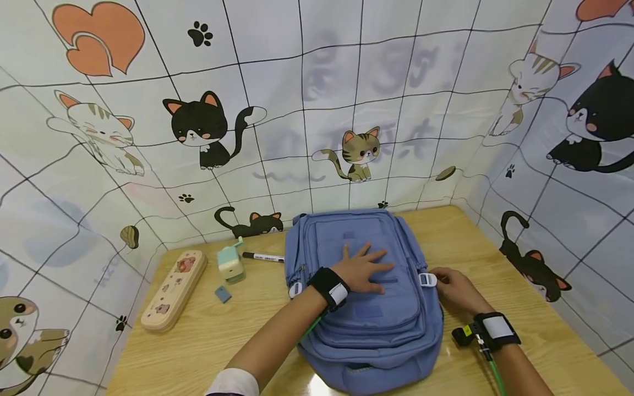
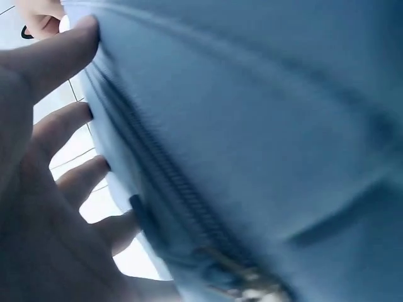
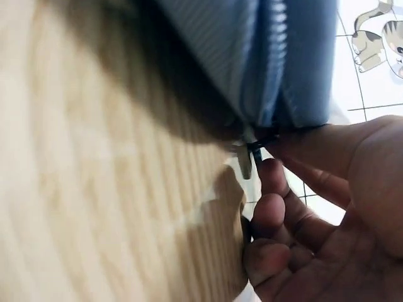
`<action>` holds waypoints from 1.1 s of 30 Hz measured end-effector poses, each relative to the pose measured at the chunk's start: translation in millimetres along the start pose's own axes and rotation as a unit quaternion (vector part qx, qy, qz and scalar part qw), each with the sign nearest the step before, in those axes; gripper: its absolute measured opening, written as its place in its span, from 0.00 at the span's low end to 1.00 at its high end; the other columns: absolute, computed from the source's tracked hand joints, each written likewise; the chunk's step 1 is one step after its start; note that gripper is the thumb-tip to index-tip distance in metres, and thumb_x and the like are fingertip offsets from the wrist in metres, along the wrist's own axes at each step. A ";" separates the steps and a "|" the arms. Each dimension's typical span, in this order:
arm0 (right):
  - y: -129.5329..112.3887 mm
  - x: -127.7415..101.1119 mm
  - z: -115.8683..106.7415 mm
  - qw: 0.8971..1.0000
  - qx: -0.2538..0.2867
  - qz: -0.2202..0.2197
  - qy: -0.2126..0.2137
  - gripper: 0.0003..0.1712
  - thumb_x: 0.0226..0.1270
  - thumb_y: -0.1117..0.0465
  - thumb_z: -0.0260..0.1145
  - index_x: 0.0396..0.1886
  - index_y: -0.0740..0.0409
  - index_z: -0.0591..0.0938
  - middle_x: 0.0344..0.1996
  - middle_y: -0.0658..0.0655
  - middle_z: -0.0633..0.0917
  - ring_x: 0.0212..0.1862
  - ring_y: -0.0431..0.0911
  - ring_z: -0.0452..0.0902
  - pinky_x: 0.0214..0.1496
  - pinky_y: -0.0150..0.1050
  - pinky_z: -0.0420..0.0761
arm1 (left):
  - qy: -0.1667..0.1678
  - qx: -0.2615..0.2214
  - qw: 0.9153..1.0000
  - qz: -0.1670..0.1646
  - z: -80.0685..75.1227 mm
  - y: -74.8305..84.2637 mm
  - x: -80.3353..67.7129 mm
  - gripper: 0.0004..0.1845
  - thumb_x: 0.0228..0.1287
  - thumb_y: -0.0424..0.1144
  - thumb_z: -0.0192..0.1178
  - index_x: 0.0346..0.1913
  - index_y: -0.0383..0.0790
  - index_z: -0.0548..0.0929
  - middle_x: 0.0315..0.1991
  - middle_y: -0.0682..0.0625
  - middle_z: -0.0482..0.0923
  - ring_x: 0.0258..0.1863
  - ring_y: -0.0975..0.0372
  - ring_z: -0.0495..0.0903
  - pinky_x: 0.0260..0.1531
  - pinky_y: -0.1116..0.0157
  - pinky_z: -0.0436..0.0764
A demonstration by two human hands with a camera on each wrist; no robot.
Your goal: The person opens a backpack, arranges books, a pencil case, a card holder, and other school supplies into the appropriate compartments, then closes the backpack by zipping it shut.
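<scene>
A blue backpack (image 1: 369,330) lies on its back on the table, front side up. My left hand (image 1: 364,268) rests on its front with the fingers spread wide. In the left wrist view, a zipper (image 2: 167,173) runs beside those fingertips. At the bag's right side, close to a white buckle (image 1: 428,280), is my right hand (image 1: 458,289). Its thumb and fingers pinch a small zipper pull (image 3: 244,160) at the end of a side zipper (image 3: 276,56), as the right wrist view shows. The fingers partly hide the pull.
Left of the bag on the wooden table (image 1: 163,363) are a cream pencil case (image 1: 173,291), a mint-and-cream pencil sharpener (image 1: 230,265), a small blue eraser (image 1: 223,294) and a black-and-white marker (image 1: 263,257). A cat-print curtain (image 1: 277,71) surrounds the table's back and sides.
</scene>
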State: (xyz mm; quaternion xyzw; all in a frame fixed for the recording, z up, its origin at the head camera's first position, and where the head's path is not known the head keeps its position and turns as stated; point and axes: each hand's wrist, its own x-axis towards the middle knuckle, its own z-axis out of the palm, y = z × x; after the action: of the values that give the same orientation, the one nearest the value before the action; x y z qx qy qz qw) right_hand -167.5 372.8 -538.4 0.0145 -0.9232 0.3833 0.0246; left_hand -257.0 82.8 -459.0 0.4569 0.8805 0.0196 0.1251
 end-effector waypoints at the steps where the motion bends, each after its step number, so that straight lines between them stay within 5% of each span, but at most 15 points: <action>1: -0.2 0.3 0.4 1.000 -0.011 0.001 0.007 0.14 0.81 0.63 0.64 0.52 0.69 0.87 0.45 0.64 0.90 0.48 0.52 0.85 0.48 0.44 0.83 | 0.004 -0.001 1.000 0.000 1.4 -0.8 0.0 0.37 0.75 0.63 0.61 0.83 0.66 0.65 0.88 0.59 0.49 0.89 0.50 0.44 0.79 0.27 0.49; 6: -2.9 -4.6 1.1 0.998 -0.056 0.016 0.019 0.13 0.79 0.64 0.64 0.50 0.73 0.85 0.41 0.65 0.89 0.43 0.52 0.84 0.44 0.48 0.83 | 0.019 0.013 1.000 -0.006 9.3 -3.3 1.1 0.37 0.75 0.64 0.60 0.83 0.68 0.64 0.88 0.61 0.49 0.89 0.51 0.45 0.78 0.26 0.51; 12: -5.8 -29.2 -3.5 0.993 -0.108 0.036 -0.005 0.09 0.78 0.64 0.65 0.44 0.64 0.88 0.36 0.54 0.88 0.38 0.44 0.81 0.40 0.44 0.80 | 0.023 0.027 0.999 -0.013 19.3 -5.2 3.8 0.37 0.75 0.66 0.58 0.83 0.72 0.61 0.88 0.63 0.46 0.89 0.51 0.43 0.75 0.22 0.51; 23: -26.3 -61.2 -11.5 0.991 -0.119 0.039 -0.051 0.05 0.73 0.61 0.71 0.36 0.54 0.89 0.28 0.46 0.84 0.30 0.36 0.73 0.30 0.34 0.73 | 0.024 0.038 0.999 -0.022 21.7 -10.3 6.1 0.37 0.76 0.67 0.57 0.84 0.73 0.59 0.88 0.62 0.45 0.89 0.51 0.43 0.74 0.21 0.51; 33: -40.0 -68.4 -18.1 0.986 -0.130 0.033 -0.102 0.04 0.69 0.65 0.71 0.33 0.54 0.87 0.27 0.46 0.83 0.29 0.35 0.72 0.29 0.33 0.73 | 0.028 0.041 0.999 -0.018 22.0 -5.1 1.7 0.37 0.77 0.66 0.56 0.84 0.72 0.59 0.88 0.62 0.46 0.89 0.51 0.44 0.74 0.22 0.52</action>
State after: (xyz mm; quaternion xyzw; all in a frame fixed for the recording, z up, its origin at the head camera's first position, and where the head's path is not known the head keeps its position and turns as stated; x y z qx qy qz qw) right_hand -96.8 357.9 -501.3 0.0195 -0.9628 0.2571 -0.0805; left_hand -256.8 79.5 -481.5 0.4453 0.8916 -0.0056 0.0816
